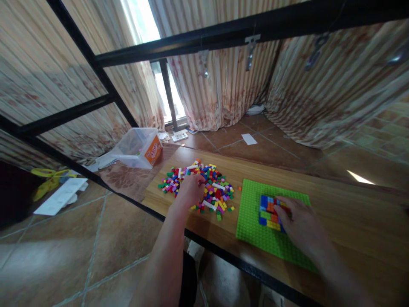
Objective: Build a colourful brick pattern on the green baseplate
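A heap of small coloured bricks (211, 181) lies on the wooden table (335, 200). My left hand (190, 189) rests on the heap with its fingers curled down into the bricks; what they hold is hidden. A green baseplate (252, 217) lies to the right, carrying a small patch of blue, orange and yellow bricks (267, 211). My right hand (298, 224) lies on that patch, fingertips pressed on the bricks, blurred by motion.
A clear plastic box (137, 147) with an orange label stands at the table's far left on a brown mat (128, 179). Black metal bars (179, 42) cross overhead. Curtains (223, 85) hang behind. Papers (60, 196) lie on the tiled floor.
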`<action>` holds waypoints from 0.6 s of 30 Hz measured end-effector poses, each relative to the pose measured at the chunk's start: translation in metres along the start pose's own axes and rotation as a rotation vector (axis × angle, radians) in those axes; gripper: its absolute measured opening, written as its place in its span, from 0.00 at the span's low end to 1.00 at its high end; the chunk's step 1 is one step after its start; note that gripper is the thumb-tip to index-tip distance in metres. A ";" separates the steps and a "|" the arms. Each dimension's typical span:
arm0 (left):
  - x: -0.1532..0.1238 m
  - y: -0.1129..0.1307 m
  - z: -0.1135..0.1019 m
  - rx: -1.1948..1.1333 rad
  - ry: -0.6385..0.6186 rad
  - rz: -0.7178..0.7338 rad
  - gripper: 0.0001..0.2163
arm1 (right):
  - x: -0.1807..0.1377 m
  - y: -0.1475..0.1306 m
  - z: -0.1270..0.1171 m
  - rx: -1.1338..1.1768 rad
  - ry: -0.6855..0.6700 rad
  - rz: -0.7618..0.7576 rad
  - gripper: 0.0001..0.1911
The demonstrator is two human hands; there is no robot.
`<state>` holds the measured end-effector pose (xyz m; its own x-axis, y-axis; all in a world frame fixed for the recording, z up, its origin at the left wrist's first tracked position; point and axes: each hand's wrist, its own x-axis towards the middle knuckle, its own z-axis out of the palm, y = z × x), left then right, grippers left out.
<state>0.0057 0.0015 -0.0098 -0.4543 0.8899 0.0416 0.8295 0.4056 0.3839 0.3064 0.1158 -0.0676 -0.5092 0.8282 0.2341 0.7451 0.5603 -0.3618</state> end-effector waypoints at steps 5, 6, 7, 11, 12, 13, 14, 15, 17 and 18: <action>0.001 0.004 0.008 0.005 -0.033 0.027 0.09 | 0.001 0.000 0.000 0.006 0.002 -0.005 0.23; 0.000 0.004 0.009 0.007 -0.033 0.023 0.10 | 0.001 0.000 0.000 0.006 0.001 -0.003 0.24; 0.000 0.005 0.009 0.005 -0.036 0.023 0.10 | 0.001 0.000 0.000 0.004 -0.001 -0.002 0.24; -0.003 0.010 0.010 -0.004 -0.046 0.048 0.13 | 0.000 0.000 0.001 -0.005 0.010 -0.011 0.22; -0.004 0.011 0.009 -0.001 -0.047 0.051 0.14 | 0.000 0.000 0.001 -0.008 0.013 -0.012 0.21; -0.004 0.012 0.009 0.003 -0.045 0.053 0.14 | 0.000 0.000 0.001 -0.011 0.015 -0.011 0.21; -0.005 0.012 0.009 0.005 -0.041 0.050 0.14 | 0.000 0.000 0.001 -0.013 0.013 -0.013 0.21; -0.004 0.012 0.008 0.003 -0.037 0.050 0.14 | 0.000 -0.001 0.000 -0.015 0.010 -0.013 0.22; -0.004 0.011 0.007 -0.020 -0.022 0.048 0.12 | 0.000 -0.002 -0.001 -0.019 0.002 -0.014 0.23; -0.003 0.010 0.007 -0.050 -0.013 0.042 0.11 | 0.000 -0.003 -0.001 -0.017 -0.001 -0.016 0.23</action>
<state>0.0175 0.0044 -0.0121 -0.4148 0.9087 0.0466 0.8304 0.3571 0.4277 0.3046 0.1146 -0.0653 -0.5220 0.8189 0.2385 0.7437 0.5739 -0.3429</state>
